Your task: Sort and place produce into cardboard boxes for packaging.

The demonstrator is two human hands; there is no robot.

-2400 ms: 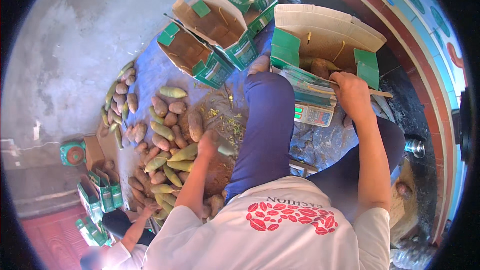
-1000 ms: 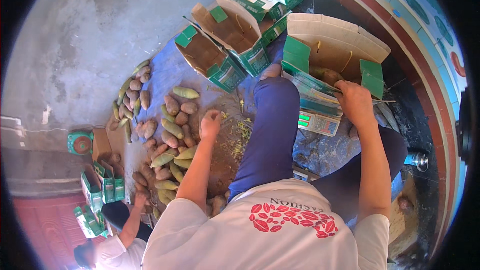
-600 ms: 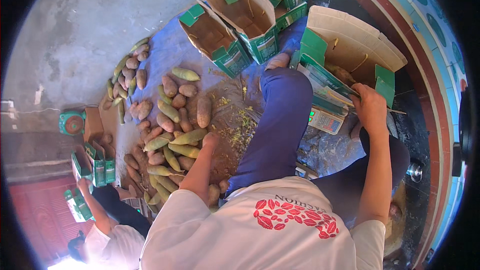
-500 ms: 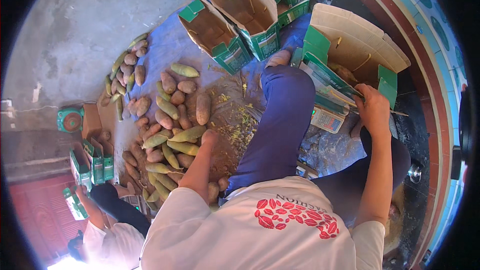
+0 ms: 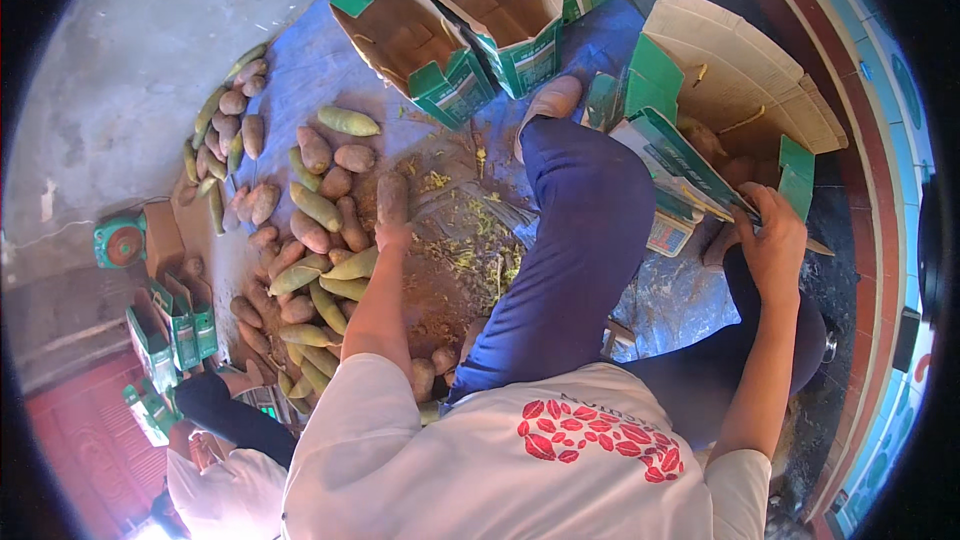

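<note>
My left hand (image 5: 390,237) reaches out over a blue tarp (image 5: 310,60) and grips the near end of an oblong brown fruit (image 5: 392,196). It lies at the right edge of a pile of green and brown fruits (image 5: 310,240). My right hand (image 5: 772,240) holds the front flap of a large open carton (image 5: 740,80) with green flaps. Several brown fruits lie inside the carton. My bent leg in blue trousers (image 5: 585,240) lies between the two hands.
Two more open green-and-brown cartons (image 5: 440,40) stand at the far side of the tarp. A white scale (image 5: 668,232) sits under the large carton's flap. Small green boxes (image 5: 170,320) and another person's dark sleeve (image 5: 225,410) are at lower left. Plant scraps litter the tarp.
My left hand has moved from the near side of the pile to the brown fruit and closed on it. My right hand has stayed on the carton flap. The view has shifted.
</note>
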